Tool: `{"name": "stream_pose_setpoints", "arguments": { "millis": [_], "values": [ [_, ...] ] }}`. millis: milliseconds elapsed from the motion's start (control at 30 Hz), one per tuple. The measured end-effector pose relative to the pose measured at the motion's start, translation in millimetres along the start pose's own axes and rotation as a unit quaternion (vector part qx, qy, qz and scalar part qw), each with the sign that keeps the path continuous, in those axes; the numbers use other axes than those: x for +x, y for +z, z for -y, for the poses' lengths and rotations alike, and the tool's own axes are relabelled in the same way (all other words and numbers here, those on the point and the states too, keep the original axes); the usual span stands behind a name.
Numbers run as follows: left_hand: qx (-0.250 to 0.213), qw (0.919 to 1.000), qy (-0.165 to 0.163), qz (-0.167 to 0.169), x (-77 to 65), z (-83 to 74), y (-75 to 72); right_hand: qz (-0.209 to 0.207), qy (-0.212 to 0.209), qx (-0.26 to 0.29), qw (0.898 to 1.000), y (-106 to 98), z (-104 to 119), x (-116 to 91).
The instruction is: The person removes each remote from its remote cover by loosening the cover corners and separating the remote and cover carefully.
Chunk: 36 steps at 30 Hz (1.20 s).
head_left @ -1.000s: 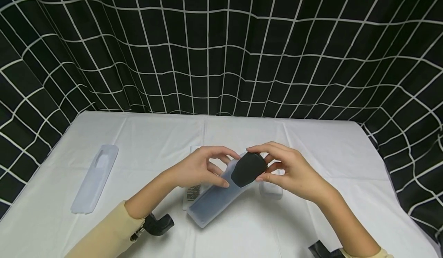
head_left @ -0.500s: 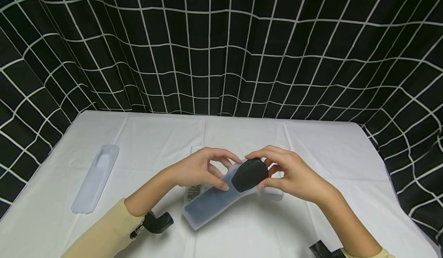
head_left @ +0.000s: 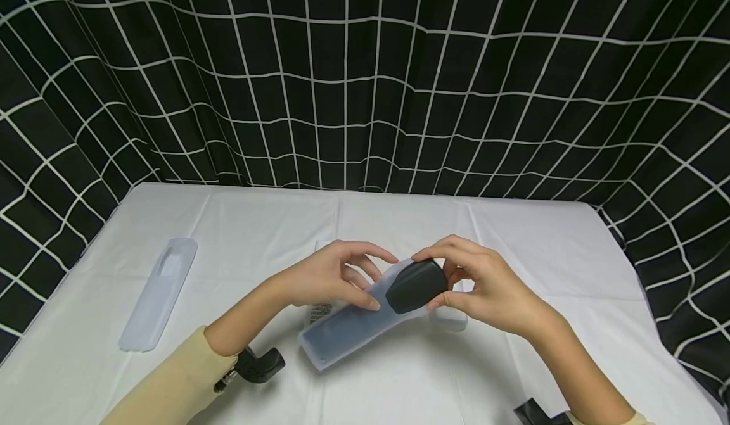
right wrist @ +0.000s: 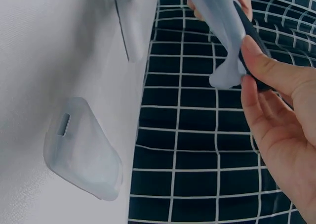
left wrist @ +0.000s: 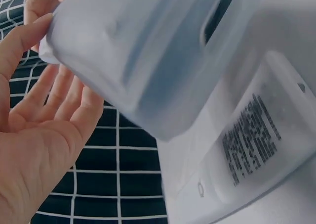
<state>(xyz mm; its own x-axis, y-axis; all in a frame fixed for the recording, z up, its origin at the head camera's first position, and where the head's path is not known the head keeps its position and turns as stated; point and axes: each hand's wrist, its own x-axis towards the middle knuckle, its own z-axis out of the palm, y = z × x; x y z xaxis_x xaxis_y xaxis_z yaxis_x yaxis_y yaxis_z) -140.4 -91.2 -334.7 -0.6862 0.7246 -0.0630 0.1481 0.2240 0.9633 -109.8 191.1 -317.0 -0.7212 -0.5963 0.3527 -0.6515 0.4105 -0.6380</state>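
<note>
A translucent silicone cover (head_left: 353,330) slants between my hands over the table's middle. From its upper end pokes the rounded end of a black handheld device (head_left: 417,285), which looks like a remote control; the rest lies inside. My left hand (head_left: 336,279) holds the cover near its middle, thumb on the near side and fingers round the far side. At the black end, my right hand (head_left: 479,285) pinches the device between thumb and fingers. In the right wrist view the cover's lip (right wrist: 228,75) flares away beside the dark device, close to my fingertips.
Another pale translucent cover (head_left: 158,295) with an oblong cut-out lies at the table's left. A whitish item with a printed label (left wrist: 252,140) lies beneath the held cover. Right of it rests a small translucent cover (right wrist: 81,155) with a slot. A black gridded curtain (head_left: 365,83) surrounds the table.
The cover's lower end has swung slightly left, so it lies flatter across the view. My right hand and the black end have shifted a little right. Both hands keep their hold.
</note>
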Motion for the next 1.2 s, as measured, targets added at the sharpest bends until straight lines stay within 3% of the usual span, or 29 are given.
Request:
{"name": "stream_pose_setpoints", "arguments": {
  "millis": [133,433,733,967,1200],
  "values": [
    [0.024,0.9996,0.002,-0.016,-0.9,2.6,-0.3,-0.013,-0.008,-0.008,1.000,0,1,-1],
    [0.085,0.9962,0.002,-0.018,-10.3,10.2,-1.7,-0.039,0.004,-0.019,0.999,-5,0,-6],
    [0.126,0.9907,0.008,-0.050,-22.8,21.0,-0.3,-0.059,0.023,-0.021,0.998,-8,-4,-11],
    [0.129,0.9881,0.010,-0.083,-34.4,25.6,3.2,-0.090,0.031,-0.015,0.995,-13,-4,-13],
    [0.088,0.9852,0.041,-0.141,-41.2,31.0,8.6,-0.110,0.064,-0.012,0.992,-13,-6,-17]
  ]
}}
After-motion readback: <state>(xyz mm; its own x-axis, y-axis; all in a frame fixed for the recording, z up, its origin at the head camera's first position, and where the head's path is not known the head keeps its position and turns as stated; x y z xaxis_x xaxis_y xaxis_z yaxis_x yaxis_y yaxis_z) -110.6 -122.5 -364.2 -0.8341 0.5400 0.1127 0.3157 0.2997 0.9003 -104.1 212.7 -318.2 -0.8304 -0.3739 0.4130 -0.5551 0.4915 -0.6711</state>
